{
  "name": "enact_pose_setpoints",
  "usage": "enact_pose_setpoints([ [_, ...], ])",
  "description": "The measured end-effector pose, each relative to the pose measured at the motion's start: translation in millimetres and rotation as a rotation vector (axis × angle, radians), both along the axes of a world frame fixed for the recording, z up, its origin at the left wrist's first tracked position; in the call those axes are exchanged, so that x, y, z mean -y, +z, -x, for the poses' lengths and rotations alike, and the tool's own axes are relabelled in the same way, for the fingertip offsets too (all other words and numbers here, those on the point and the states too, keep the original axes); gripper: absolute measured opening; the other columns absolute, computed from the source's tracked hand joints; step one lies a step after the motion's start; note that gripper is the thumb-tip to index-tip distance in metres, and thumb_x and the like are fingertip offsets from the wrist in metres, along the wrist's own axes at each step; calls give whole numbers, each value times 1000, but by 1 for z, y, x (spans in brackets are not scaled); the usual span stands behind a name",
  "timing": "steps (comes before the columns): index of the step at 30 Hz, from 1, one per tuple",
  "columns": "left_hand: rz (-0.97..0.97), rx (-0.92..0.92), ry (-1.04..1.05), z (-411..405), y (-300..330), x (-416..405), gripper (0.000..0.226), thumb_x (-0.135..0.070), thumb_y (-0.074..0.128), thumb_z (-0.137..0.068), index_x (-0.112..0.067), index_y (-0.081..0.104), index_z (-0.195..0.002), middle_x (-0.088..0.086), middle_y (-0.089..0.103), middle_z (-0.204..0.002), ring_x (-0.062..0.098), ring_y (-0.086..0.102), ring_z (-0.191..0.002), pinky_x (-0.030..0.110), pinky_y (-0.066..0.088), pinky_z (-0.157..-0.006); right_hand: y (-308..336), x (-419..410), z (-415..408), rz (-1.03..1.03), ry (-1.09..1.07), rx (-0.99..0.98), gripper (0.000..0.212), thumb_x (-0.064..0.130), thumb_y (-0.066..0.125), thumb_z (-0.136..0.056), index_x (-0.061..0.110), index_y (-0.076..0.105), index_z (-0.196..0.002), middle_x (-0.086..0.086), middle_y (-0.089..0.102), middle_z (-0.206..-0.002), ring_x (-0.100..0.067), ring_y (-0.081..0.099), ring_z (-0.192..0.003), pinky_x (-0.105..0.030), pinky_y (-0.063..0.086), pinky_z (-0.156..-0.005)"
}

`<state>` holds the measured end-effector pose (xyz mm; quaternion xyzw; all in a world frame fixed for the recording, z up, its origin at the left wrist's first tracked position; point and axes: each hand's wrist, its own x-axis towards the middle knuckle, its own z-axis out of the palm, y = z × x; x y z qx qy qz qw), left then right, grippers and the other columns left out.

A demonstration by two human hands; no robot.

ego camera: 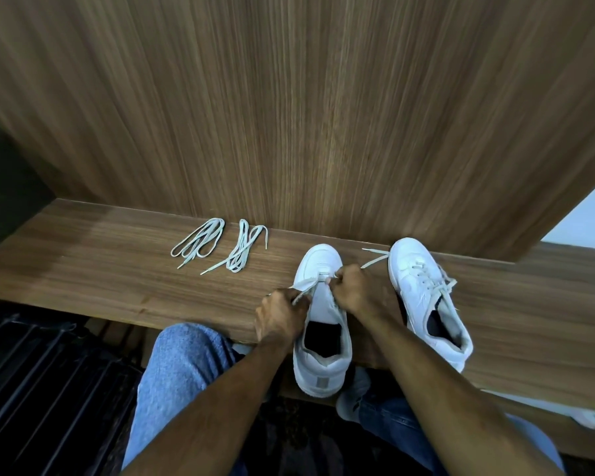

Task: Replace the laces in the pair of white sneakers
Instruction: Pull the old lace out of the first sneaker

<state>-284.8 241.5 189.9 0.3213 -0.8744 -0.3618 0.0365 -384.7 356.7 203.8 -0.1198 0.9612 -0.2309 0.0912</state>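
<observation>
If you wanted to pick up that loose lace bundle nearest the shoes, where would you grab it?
Probably pinch the lace bundle at its middle, coming straight down from above. The strands lie flat on the wooden shelf and run close together there, so one pinch should gather most of them; the free tips at either end would only drag one strand.

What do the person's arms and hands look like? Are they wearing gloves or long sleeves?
No gloves and no long sleeves. Both forearms are bare right up to the bottom edge of the picture, so no sleeve shows at all. The left hand and right hand are bare too, with no watch, ring or bracelet that I can see. Lower down, the person wears blue denim jeans.
</observation>
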Motion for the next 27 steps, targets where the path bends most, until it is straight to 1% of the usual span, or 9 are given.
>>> enact_pose_setpoints([
  [3,-25,0,12,0,0,0,33,-55,56,-84,-34,71,-105,12,70,-103,38,63,-99,41,52,-84,9,2,2,59,-72,91,26,36,67,-80,10,69,-79,-10,70,-85,-31,67,-83,-34,53,-69],
  [7,-22,3,8,-1,2,-1,33,-55,55,-84,-34,71,-104,13,70,-103,39,62,-99,40,52,-84,15,-2,5,37,-73,177,16,24,66,-80,8,65,-78,-8,62,-76,-25,61,-73,-26,38,-51],
  [11,-12,-7,1,-2,3,0,31,-53,56,-85,-33,71,-103,13,70,-104,39,62,-100,40,51,-83,28,-9,4,462,-212,310,25,14,62,-85,14,56,-61,2,52,-57,-11,45,-51,-22,36,-44],
  [15,-8,-9,-3,-2,2,-1,32,-54,55,-86,-33,72,-102,13,70,-103,39,62,-99,40,51,-82,77,-23,9,831,-183,134,24,19,60,-93,16,59,-69,2,53,-59,-9,48,-53,-23,39,-51],
  [19,-10,-9,3,-1,0,-1,32,-54,56,-86,-33,72,-103,11,70,-103,38,63,-100,39,51,-82,115,-34,16,884,-65,-35,21,19,53,-99,8,58,-82,-1,46,-55,-4,43,-43,-18,34,-39],
  [23,-13,-14,5,-2,2,-2,32,-53,56,-86,-32,71,-104,13,70,-104,39,62,-101,39,50,-83,87,-20,9,829,-42,121,20,23,48,-101,13,55,-86,-8,58,-62,-10,52,-38,-18,32,-33],
  [25,-15,-19,-1,-2,3,-1,32,-53,57,-86,-32,71,-105,13,70,-105,39,62,-101,39,50,-84,56,-9,6,678,-45,115,17,31,53,-97,19,53,-85,-11,63,-78,-21,62,-54,-26,47,-45],
  [26,-16,-19,-5,-3,3,0,31,-52,57,-86,-32,71,-105,12,70,-105,38,62,-101,39,50,-84,43,-6,4,566,-27,76,16,36,55,-95,20,56,-91,-9,65,-90,-26,65,-72,-34,53,-62],
  [27,-19,-21,-9,-3,3,0,31,-53,57,-86,-32,71,-104,11,70,-104,38,62,-101,39,50,-84,34,-5,0,463,4,56,22,38,57,-93,18,59,-103,-7,65,-103,-27,64,-92,-35,50,-80],
])
